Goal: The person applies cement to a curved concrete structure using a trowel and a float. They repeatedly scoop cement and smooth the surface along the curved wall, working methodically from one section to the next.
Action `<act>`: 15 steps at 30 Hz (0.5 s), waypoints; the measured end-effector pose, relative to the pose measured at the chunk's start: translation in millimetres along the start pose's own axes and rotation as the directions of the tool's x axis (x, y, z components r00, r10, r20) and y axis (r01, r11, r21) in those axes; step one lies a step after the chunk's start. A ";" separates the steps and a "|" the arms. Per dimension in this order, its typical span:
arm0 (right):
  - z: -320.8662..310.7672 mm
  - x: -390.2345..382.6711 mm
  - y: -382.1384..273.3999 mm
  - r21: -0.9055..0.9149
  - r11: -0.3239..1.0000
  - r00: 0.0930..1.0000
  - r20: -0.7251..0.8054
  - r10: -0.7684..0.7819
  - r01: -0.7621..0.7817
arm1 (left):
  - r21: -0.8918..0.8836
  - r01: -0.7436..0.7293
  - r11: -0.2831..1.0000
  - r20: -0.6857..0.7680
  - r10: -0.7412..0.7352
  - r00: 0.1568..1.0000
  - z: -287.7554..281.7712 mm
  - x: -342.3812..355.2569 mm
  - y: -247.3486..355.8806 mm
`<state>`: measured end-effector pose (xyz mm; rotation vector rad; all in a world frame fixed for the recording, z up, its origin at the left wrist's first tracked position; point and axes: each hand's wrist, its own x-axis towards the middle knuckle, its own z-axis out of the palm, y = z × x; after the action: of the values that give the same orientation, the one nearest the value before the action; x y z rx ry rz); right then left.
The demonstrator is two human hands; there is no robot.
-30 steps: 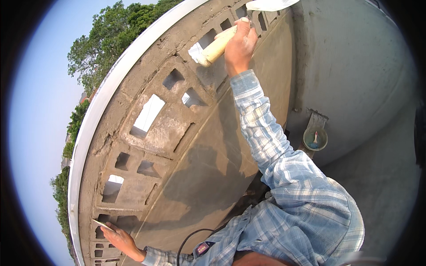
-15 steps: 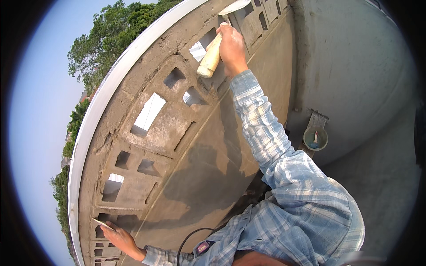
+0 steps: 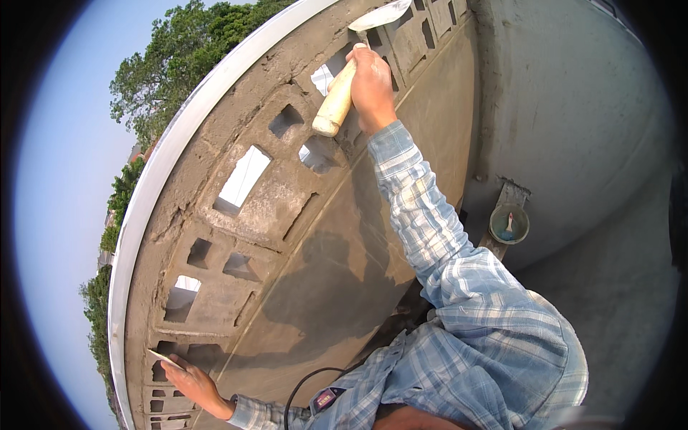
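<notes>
My right hand (image 3: 373, 86) is stretched far forward, its fingers wrapped round the pale wooden handle of a trowel (image 3: 334, 104). The trowel's metal blade (image 3: 381, 16) lies over the top of the openwork block wall (image 3: 251, 208); whether it touches the mortar I cannot tell. At the lower left, my left hand (image 3: 192, 387) is beside the same wall, holding a thin, pale, flat piece (image 3: 165, 359) seen nearly edge-on. Its fingers are partly hidden. Square and oblong holes pierce the blocks, some with bright light behind them.
A white rail (image 3: 147, 186) curves along the wall's outer edge, with trees (image 3: 179, 64) beyond. Smooth plaster (image 3: 337, 287) below the blocks bears my shadow. A round bucket (image 3: 510, 233) containing a brush stands on a plank at right, near a grey wall (image 3: 573, 107). A black cable (image 3: 304, 380) loops by my left sleeve.
My right hand and the trowel handle have shifted slightly nearer and to the left, and the blade has turned a little. My left hand stays almost where it was.
</notes>
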<state>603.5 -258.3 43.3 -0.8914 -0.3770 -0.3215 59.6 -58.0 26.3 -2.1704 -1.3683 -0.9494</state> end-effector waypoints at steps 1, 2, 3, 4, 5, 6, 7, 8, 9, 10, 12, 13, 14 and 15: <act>-6.7 -6.1 -4.9 0.012 1.000 0.999 0.034 0.015 -0.015 | -0.011 0.064 0.998 0.018 -0.064 0.998 -6.5 -0.9 7.1; -1.8 -11.7 -26.5 0.080 0.996 0.999 -0.024 -0.046 0.048 | -0.038 0.053 0.998 0.008 -0.053 0.999 -0.8 -1.8 9.4; 2.0 -26.0 -38.6 0.149 0.985 0.993 -0.093 -0.071 0.084 | -0.036 0.032 0.999 0.008 -0.032 0.999 -4.8 -3.4 6.2; 6.0 -34.1 -41.9 0.213 0.969 0.982 -0.164 -0.089 0.124 | -0.034 0.012 0.999 0.008 -0.012 1.000 -8.4 -4.8 3.0; 7.2 -28.5 -34.0 0.210 0.973 0.977 -0.205 -0.055 0.099 | -0.031 0.003 1.000 0.020 -0.002 1.000 -6.4 -2.8 3.1; 1.5 -19.8 -18.6 0.097 0.992 0.990 -0.124 -0.069 0.081 | -0.022 -0.004 1.000 0.033 0.005 0.999 -6.7 -1.3 2.8; -6.6 -6.7 -2.5 -0.020 0.996 0.996 -0.041 -0.082 0.082 | -0.022 -0.011 1.000 0.042 0.012 0.999 -2.4 1.5 3.5; -3.2 -9.6 -3.2 -0.013 0.995 0.994 -0.056 -0.096 0.096 | -0.007 -0.033 0.999 0.016 0.033 0.999 0.3 0.1 -3.1; -0.7 -15.3 -4.0 -0.007 0.994 0.991 -0.081 -0.106 0.106 | 0.009 -0.054 0.999 -0.010 0.054 0.999 1.7 -2.2 -10.1; 2.7 -12.5 -7.8 0.000 0.991 0.986 -0.100 -0.137 0.137 | 0.026 -0.074 0.997 -0.035 0.075 0.997 3.5 -4.2 -16.9; 5.3 -18.1 -5.4 0.039 0.981 0.960 -0.217 -0.176 0.189 | 0.039 -0.117 0.992 -0.023 0.118 0.993 -1.5 -3.4 -6.3; 5.5 -20.0 -4.0 0.052 0.981 0.956 -0.238 -0.169 0.187 | 0.046 -0.139 0.989 -0.017 0.140 0.990 -4.4 -2.9 -1.5; 3.6 -18.0 -6.5 0.053 0.990 0.975 -0.186 -0.122 0.134 | 0.047 -0.142 0.989 -0.047 0.144 0.988 0.1 -2.8 -6.7; 1.4 -16.4 -9.1 0.051 0.995 0.988 -0.134 -0.074 0.082 | 0.049 -0.145 0.988 -0.077 0.148 0.986 4.6 -2.4 -13.5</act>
<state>584.9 -260.7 43.1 -0.7973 -0.2976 -0.4376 48.4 -50.6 21.1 -2.1433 -1.1635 -0.9322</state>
